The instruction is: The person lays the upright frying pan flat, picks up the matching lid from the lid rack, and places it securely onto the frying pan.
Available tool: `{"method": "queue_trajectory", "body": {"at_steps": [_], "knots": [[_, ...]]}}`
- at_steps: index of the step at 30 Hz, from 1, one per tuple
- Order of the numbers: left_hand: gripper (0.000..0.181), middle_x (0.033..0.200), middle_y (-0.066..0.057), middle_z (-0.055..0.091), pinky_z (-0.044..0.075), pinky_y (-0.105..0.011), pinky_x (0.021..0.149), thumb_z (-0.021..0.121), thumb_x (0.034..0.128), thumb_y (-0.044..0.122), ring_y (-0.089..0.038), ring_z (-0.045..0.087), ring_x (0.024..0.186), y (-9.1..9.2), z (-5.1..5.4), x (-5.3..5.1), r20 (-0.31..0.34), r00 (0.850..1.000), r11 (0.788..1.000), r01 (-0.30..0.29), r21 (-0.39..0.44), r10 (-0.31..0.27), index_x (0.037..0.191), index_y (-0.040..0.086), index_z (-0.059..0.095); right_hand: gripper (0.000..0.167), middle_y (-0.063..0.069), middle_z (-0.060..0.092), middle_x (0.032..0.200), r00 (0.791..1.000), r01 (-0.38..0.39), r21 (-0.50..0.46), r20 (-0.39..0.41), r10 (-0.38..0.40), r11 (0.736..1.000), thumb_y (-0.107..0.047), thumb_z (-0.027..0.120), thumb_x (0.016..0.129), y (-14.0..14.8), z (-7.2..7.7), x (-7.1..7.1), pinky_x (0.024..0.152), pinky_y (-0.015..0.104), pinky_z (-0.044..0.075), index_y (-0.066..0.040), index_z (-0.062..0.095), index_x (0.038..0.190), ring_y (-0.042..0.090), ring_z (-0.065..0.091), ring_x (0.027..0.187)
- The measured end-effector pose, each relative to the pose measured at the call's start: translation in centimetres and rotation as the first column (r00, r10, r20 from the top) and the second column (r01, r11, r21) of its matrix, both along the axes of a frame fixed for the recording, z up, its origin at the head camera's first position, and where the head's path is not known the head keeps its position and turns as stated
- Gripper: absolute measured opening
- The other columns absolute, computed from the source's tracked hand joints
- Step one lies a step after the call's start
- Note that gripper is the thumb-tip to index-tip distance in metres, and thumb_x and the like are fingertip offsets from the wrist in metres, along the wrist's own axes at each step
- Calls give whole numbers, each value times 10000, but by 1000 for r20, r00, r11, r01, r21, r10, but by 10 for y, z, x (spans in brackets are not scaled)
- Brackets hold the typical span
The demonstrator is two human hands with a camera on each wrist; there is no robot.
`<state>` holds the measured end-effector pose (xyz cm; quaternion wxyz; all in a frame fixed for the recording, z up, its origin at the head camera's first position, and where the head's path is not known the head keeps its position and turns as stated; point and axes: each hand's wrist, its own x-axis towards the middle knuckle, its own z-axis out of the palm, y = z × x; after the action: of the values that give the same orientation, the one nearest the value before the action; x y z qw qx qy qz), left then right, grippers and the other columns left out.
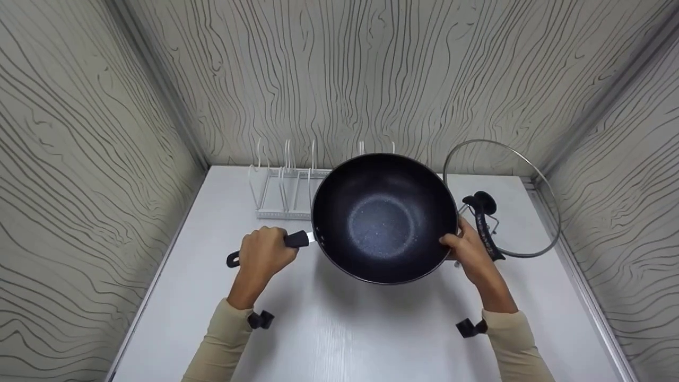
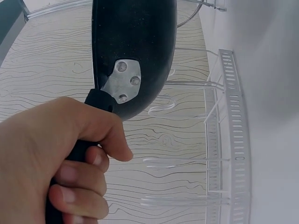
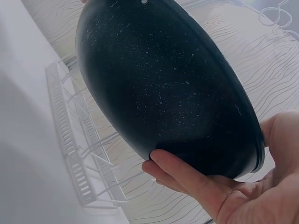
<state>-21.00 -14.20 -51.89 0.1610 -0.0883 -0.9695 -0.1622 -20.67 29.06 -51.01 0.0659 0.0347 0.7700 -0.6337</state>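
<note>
In the head view a black wok [image 1: 382, 223] with a speckled base is held above the white table, its inside facing the camera. My left hand [image 1: 268, 249] grips the black handle [image 1: 296, 240], fingers curled round it, as the left wrist view also shows. At the right side my right hand [image 1: 469, 252] holds the rim, thumb over the edge and fingers beneath the outer wall [image 3: 168, 88]. Just beyond that hand is a glass lid [image 1: 557, 212] with a black handle [image 1: 485, 228]; how it is supported I cannot tell.
A white wire rack [image 1: 284, 215] with upright dividers stands at the back of the table [image 1: 329, 339], partly hidden behind the wok. Wood-grain patterned walls [image 1: 339, 79] enclose the table at the back and both sides.
</note>
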Motion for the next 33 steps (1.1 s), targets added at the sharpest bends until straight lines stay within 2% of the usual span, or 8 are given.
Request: {"method": "queue_trajectory", "body": {"at_steps": [4,6,11,16,22,29,33], "knots": [[308,485,70,409,246,-291,427,711,750,112,-130,340,448,-1,-3,1,12,1000,1000,-2,-4,2,518,169,517,835,421,538,1449,1000,3,-1,4,-3,1000,2,531,939,0,-4,3,752,242,614,12,145,1680,174,781,957],[302,485,72,409,246,-293,428,708,746,113,-130,343,449,-1,-5,1,22,1000,1000,-3,-1,3,520,172,516,835,413,503,1488,1000,7,-18,13,-7,1000,11,534,943,-1,-6,4,806,253,628,-3,150,1684,191,775,997],[307,492,73,410,249,-299,430,705,750,120,-135,348,458,-1,-11,2,29,1000,1000,-2,-6,3,521,179,508,818,422,489,1490,999,7,-34,34,-6,999,21,527,945,-2,-12,7,830,264,632,23,153,1673,213,775,1022],[312,497,70,419,256,-298,434,715,755,129,-134,356,461,-1,-15,3,27,1000,1000,4,-18,-3,526,181,509,769,427,523,1449,999,-5,-61,36,7,998,37,506,947,-1,-18,9,827,285,641,59,176,1641,232,792,995],[298,496,62,423,258,-292,436,726,760,127,-132,361,460,-2,-21,4,35,999,1000,9,-17,-8,538,163,531,737,407,609,1343,999,18,-102,43,-14,995,59,500,937,-2,-27,10,809,296,646,62,218,1617,224,797,946],[286,481,57,428,242,-275,431,714,750,97,-119,344,451,-1,-27,5,1,1000,999,5,-40,-5,524,153,548,711,387,577,1386,997,34,-113,71,-26,993,42,507,932,-2,-36,14,824,291,639,65,237,1589,212,783,967],[258,480,42,469,250,-278,436,734,754,119,-129,371,449,-1,-30,6,9,1000,999,2,-42,-2,543,141,587,694,383,566,1398,996,42,-118,80,-32,992,49,507,926,-3,-39,16,826,284,637,67,256,1573,208,778,969]]}}
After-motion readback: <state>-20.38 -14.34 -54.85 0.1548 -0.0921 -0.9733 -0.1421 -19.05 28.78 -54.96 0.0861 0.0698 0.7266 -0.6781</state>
